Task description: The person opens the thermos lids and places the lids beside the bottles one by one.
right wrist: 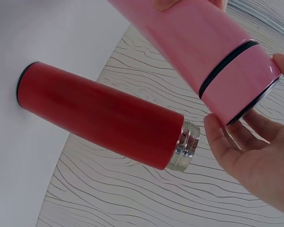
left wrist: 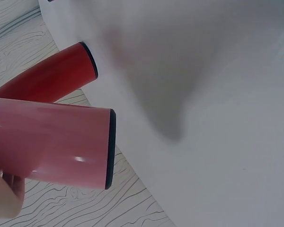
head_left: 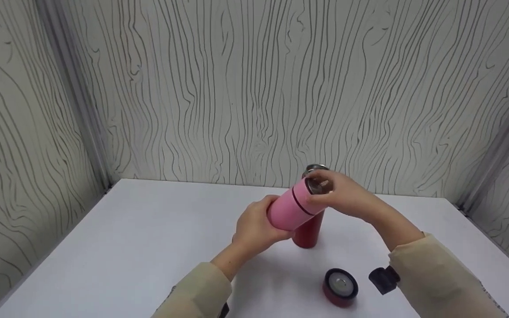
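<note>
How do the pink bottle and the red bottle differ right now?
The pink bottle has its cap on; the red bottle is uncapped, its silver neck bare.
The pink bottle is tilted in the left hand, the right hand gripping its cap; the red bottle stands upright on the table.
Both are cylindrical, with dark bases.

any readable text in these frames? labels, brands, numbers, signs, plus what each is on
None readable.
Pink bottle: no lettering on the visible sides.
Pink lid: side plain; end face partly covered by the right hand, can't tell.
Red bottle: none on the visible side.
Red cap: nothing legible; too small to rule out marks.
Dark wrist device: nothing legible, too small.
</note>
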A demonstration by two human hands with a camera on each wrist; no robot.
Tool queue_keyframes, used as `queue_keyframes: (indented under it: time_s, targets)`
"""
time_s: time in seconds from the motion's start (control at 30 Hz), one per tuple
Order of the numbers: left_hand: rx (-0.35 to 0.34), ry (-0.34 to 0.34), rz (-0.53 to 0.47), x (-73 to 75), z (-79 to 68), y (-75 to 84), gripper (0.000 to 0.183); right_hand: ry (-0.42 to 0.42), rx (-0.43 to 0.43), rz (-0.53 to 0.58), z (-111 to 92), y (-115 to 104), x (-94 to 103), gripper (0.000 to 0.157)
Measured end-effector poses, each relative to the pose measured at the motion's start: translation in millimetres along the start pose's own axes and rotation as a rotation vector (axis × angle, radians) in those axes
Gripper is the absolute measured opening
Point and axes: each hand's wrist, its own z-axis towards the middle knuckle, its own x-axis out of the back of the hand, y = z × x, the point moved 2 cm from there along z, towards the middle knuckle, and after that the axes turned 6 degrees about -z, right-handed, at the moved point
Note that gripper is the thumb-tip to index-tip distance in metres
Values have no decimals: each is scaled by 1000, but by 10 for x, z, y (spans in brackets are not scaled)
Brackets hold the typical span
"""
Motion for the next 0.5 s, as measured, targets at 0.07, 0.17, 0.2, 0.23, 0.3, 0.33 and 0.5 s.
queue_keyframes:
  time_s: [0.07,0.17,0.2,0.23,0.3,0.33,0.5]
  targets:
    - [13,1,-5,-12,-3,5,65,12,-23,-28,-10,-1,3,64]
    - [24,-2,-3,-24,-10,15,65,44,-95,-79,-10,-13,-8,72]
    - [24,-4,2,-26,-12,17,65,53,-119,-90,-8,-18,-12,74]
    - [23,-7,5,-27,-14,22,65,59,-137,-97,-5,-22,-14,74]
    - [20,-13,1,-26,-16,29,65,62,-127,-96,-4,-26,-10,69]
    - [19,-16,-6,-25,-16,30,65,58,-103,-88,-7,-27,-4,63]
    - [26,-29,-62,-18,-17,32,63,6,21,-26,-37,-27,22,56]
